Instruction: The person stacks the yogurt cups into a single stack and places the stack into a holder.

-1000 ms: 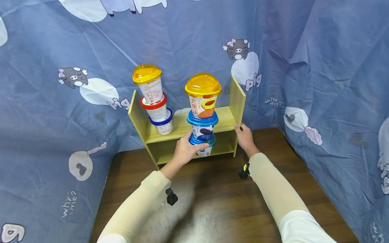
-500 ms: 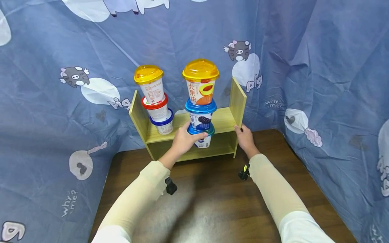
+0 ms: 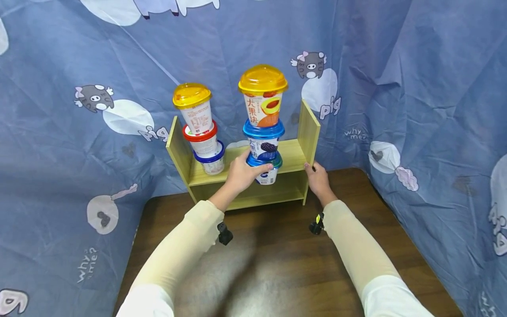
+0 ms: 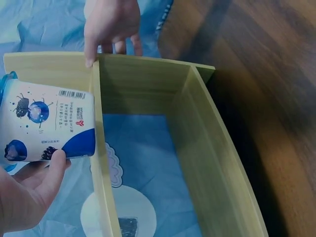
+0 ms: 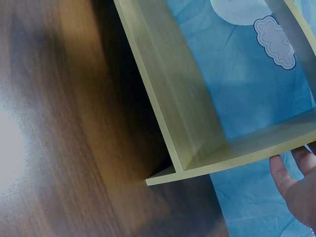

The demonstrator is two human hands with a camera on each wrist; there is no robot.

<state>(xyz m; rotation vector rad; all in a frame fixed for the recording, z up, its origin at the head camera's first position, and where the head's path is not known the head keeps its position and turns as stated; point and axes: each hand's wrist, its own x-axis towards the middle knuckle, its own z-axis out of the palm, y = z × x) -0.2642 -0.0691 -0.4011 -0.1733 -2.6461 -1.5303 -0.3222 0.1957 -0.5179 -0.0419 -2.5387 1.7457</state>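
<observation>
My left hand (image 3: 243, 171) grips the lowest yogurt cup (image 3: 270, 178) of a stack of three, thumb across its front below the blue lid. On it stand a blue-lidded cup with a blackberry picture (image 3: 263, 148) and a larger cup with a yellow domed lid (image 3: 263, 81). The stack is upright at the front of the wooden shelf (image 3: 291, 152). In the left wrist view the cup's base (image 4: 79, 140) is right at the upper board's front edge. My right hand (image 3: 319, 181) holds the shelf's right side panel, thumb at its front edge and fingers along the outer side.
A second stack stands on the upper board at left: a blue-rimmed tub (image 3: 214, 165), a red-rimmed tub (image 3: 203, 143) and a yellow-lidded cup (image 3: 194, 108), leaning slightly left. The shelf stands on a dark wooden table (image 3: 277, 264) against a blue patterned cloth (image 3: 130, 176).
My left hand has raised the stack of three cups from in front of the lower compartment to the height of the upper board. My right hand has stayed on the side panel.
</observation>
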